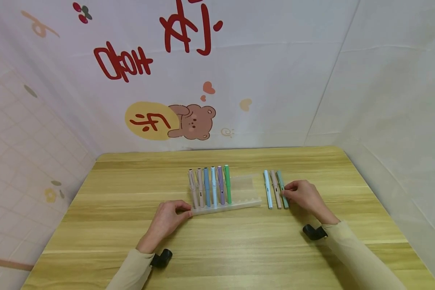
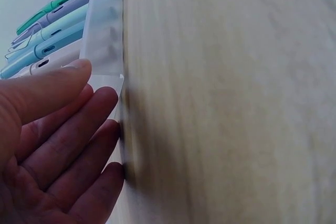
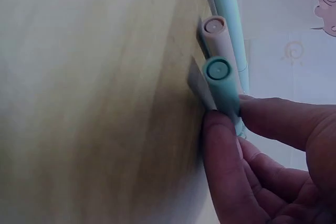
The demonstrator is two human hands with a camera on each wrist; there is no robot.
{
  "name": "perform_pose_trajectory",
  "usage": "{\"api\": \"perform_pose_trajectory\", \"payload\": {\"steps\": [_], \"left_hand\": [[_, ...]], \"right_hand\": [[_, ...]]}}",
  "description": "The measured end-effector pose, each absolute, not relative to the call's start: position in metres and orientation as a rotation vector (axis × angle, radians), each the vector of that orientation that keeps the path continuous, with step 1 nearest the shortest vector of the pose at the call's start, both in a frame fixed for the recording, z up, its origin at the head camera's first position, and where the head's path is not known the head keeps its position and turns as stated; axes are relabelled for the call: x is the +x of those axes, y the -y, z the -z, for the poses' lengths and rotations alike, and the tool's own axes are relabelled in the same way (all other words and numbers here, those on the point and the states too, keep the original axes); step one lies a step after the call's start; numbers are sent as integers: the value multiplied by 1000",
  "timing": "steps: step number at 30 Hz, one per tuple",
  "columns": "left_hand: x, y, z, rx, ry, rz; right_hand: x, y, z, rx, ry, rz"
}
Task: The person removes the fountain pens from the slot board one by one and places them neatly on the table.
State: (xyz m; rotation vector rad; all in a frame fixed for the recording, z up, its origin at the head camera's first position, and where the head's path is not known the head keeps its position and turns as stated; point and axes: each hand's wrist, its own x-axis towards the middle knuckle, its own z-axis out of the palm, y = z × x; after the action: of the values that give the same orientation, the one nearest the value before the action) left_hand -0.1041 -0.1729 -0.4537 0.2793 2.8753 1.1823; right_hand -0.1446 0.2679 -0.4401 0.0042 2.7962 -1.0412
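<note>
A clear plastic pen rack (image 1: 239, 205) holds several capped pens side by side, among them a purple pen (image 1: 221, 185) and a bright green pen (image 1: 228, 184). At the rack's left end, my left hand (image 1: 170, 217) holds the corner between thumb and fingers. To the right of the rack lie a light blue pen (image 1: 268, 189), a pinkish-beige pen (image 1: 276, 189) and a muted green pen (image 1: 280, 181). My right hand (image 1: 304, 197) pinches the muted green pen between thumb and index finger; the right wrist view shows its round end (image 3: 218, 70) close to the tabletop.
The wood-grain table (image 1: 239, 249) reaches back to a white wall cloth (image 1: 275, 72) printed with a bear and red characters. White cloth also hangs at both sides. A black wrist camera (image 1: 161, 258) sits on the left wrist, another (image 1: 313, 232) on the right.
</note>
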Motion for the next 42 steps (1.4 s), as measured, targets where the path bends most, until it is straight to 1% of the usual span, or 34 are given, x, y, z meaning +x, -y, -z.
{"api": "perform_pose_trajectory", "payload": {"steps": [15, 27, 35, 42], "left_hand": [[-101, 174, 454, 271, -2871, -1179], [-102, 174, 453, 272, -2871, -1190], [-102, 174, 452, 275, -2882, -1190], [-103, 173, 453, 283, -2881, -1202]], "right_hand": [[-147, -269, 441, 19, -2780, 959], [-138, -271, 440, 28, -2794, 1027], [-121, -262, 436, -45, -2989, 1119], [-111, -234, 429, -223, -3037, 1347]]}}
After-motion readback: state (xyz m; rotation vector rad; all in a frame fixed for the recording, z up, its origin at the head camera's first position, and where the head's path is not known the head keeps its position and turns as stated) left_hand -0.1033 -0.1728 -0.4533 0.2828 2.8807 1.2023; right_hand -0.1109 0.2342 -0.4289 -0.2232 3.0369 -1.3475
